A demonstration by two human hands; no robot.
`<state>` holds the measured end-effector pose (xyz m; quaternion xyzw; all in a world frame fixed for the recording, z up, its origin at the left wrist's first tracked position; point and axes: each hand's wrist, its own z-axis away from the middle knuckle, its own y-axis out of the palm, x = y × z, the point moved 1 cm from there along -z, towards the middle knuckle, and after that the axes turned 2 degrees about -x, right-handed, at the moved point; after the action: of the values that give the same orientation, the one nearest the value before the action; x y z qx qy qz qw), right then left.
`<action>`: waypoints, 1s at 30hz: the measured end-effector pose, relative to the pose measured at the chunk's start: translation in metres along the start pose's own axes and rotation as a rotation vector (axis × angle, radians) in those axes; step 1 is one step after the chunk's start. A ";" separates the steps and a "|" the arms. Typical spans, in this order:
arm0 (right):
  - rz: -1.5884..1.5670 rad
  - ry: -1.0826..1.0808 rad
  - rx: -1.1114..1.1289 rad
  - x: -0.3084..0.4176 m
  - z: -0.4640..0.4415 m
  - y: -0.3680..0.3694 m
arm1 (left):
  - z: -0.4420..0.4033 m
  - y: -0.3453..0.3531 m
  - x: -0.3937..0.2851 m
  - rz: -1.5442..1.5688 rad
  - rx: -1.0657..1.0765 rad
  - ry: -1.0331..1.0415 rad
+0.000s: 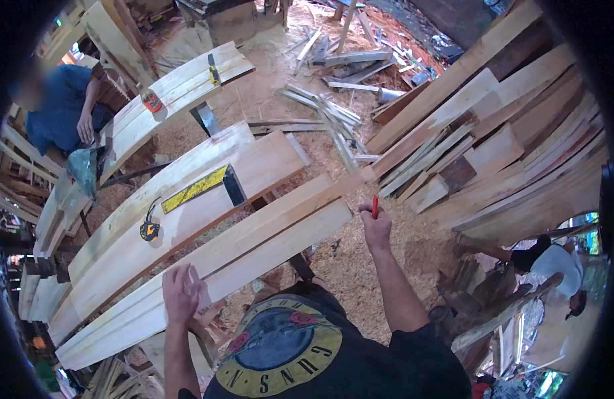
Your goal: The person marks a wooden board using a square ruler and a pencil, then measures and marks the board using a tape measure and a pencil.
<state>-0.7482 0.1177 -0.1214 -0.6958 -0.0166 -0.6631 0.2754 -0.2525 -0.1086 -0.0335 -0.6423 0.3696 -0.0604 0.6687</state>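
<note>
My left hand [181, 292] rests on a pair of long pale planks [274, 246] lying side by side in front of me. Its fingers are slightly bent and lie over the wood; a pale patch beside the thumb is unclear. My right hand [377, 229] is closed around a red pencil or marker [375, 206], held upright just past the right end of the planks. Beyond them, a wider board [187, 219] carries a yellow-and-black framing square [197, 189] and a tape measure [149, 231].
A person in a blue shirt [64, 110] is at the far-left board, where a bottle [151, 101] and a yellow-handled tool [213, 70] lie. Stacked planks [500, 146] fill the right. Offcuts [333, 113] lie on the sawdust-covered floor [413, 246]. Another person [556, 269] is at the lower right.
</note>
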 end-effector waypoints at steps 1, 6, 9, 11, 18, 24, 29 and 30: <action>-0.006 0.020 0.003 0.001 0.002 0.002 | -0.002 0.001 0.002 -0.010 0.004 0.004; 0.082 0.059 0.058 0.019 0.008 0.012 | -0.007 0.002 0.008 -0.015 0.017 0.026; 0.134 -0.106 0.003 0.007 0.011 0.026 | -0.008 0.001 0.007 0.011 0.007 0.002; 0.101 -0.047 0.016 -0.004 0.009 0.030 | -0.008 0.000 0.006 0.016 0.003 -0.003; -0.052 0.001 0.067 -0.010 0.008 0.030 | -0.008 0.000 0.005 -0.020 0.006 0.003; -0.065 0.000 0.107 -0.012 0.006 0.027 | -0.005 -0.001 0.007 -0.036 0.015 -0.008; -0.138 0.046 0.138 -0.010 0.007 0.024 | 0.006 -0.008 0.019 -0.051 0.045 -0.044; -0.137 0.051 0.148 -0.013 0.006 0.024 | 0.007 -0.011 0.019 -0.062 0.056 -0.056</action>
<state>-0.7351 0.1043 -0.1418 -0.6538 -0.1062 -0.6947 0.2805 -0.2300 -0.1155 -0.0321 -0.6359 0.3289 -0.0736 0.6943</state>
